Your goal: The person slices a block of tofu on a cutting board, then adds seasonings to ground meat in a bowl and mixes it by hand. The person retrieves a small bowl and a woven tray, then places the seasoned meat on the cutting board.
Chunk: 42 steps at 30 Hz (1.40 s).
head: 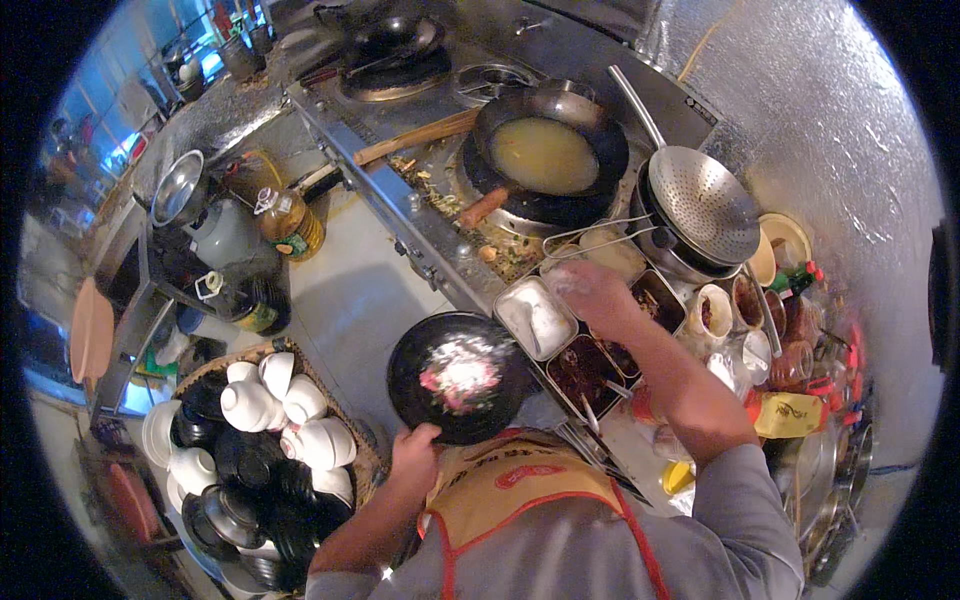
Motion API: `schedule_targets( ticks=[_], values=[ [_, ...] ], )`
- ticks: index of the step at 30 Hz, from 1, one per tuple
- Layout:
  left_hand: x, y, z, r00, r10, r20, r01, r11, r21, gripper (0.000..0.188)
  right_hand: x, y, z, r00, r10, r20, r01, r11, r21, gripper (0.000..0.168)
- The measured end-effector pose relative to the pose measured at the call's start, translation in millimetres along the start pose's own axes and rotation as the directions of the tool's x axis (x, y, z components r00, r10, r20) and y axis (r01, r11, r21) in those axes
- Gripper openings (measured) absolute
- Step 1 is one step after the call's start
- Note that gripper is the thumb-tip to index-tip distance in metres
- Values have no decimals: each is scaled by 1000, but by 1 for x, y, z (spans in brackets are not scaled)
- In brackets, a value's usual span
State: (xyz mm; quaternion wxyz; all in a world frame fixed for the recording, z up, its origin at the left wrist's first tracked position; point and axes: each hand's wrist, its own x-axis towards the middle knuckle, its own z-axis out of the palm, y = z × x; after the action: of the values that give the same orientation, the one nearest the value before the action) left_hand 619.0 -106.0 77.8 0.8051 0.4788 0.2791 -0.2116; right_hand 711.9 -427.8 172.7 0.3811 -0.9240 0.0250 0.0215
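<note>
My left hand [415,456] grips the near rim of a round black bowl [409,375], held in front of my apron [517,495]. Pinkish pieces with green bits and a white, powdery heap [461,371] lie in it, blurred. My right hand [589,292] reaches over the metal seasoning containers; whitish matter shows about its fingers, which are too blurred to tell whether they hold anything. Left of that hand is a container of white powder [551,334] with a spoon [535,337] in it. Below it, a dark reddish sauce [581,367] fills another container, with utensil handles sticking out.
A wok of cloudy liquid [544,154] sits on the stove beyond. Right of it, a perforated strainer [705,199] rests on a pot. Jars and bottles [787,360] crowd the right side. At lower left, a basket [367,450] holds white and black bowls; oil bottles [292,225] stand farther off.
</note>
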Motion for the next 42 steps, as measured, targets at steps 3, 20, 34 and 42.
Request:
schedule_targets(
  ticks=[3, 20, 34, 42],
  values=[
    [-9, 4, -17, 996, 32, -79, -34, 999, -29, 30, 22, 70, 22, 990, -139, 38, 143, 922, -359, 30],
    [-31, -7, -26, 988, 139, -65, -144, 987, -68, 56, 20, 81, 69, 967, 128, 219, -13, 887, -462, 18],
    [-24, -3, -16, 989, 145, -29, -145, 989, -3, 59, 21, 134, 74, 947, -77, 311, 198, 903, -381, 24],
    [-16, -2, 9, 991, 116, -65, -108, 988, 110, 30, -2, 59, 18, 975, 36, 218, -27, 999, -45, 19]
  ],
)
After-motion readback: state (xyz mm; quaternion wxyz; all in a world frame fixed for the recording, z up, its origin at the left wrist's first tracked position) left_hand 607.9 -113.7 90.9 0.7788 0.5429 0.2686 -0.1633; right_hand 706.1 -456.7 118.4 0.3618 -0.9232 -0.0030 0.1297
